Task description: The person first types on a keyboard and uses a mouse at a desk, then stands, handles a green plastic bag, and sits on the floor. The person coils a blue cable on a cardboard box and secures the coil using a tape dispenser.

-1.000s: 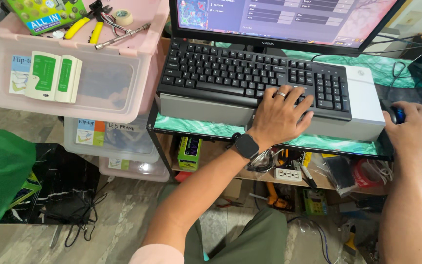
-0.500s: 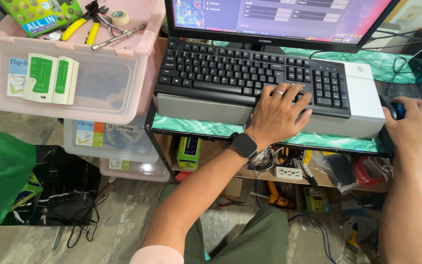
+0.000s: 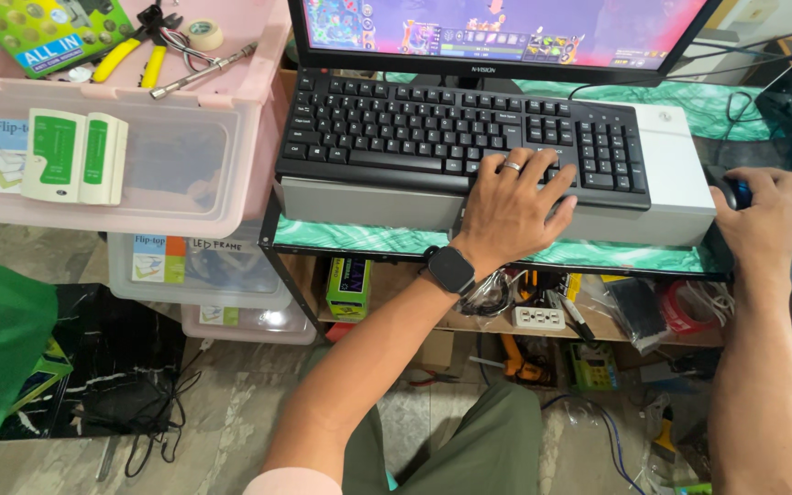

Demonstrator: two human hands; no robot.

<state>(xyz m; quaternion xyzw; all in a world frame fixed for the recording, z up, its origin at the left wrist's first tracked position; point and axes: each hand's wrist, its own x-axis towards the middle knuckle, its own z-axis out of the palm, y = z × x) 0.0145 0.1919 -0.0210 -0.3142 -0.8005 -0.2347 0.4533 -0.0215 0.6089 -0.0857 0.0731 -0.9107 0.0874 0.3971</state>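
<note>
I see the left hand (image 3: 506,206) lying flat, fingers spread, on the lower right keys of the black keyboard (image 3: 451,137), while the right hand (image 3: 763,215), well apart at 3 o'clock, is curled over a dark mouse (image 3: 733,191). At 12 o'clock stands the lit monitor (image 3: 506,32); at 9 o'clock, a pink bin (image 3: 139,156) carrying yellow-handled pliers (image 3: 135,50).

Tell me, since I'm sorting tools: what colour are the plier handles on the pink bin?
Yellow; the pliers show best in the head view.
</note>
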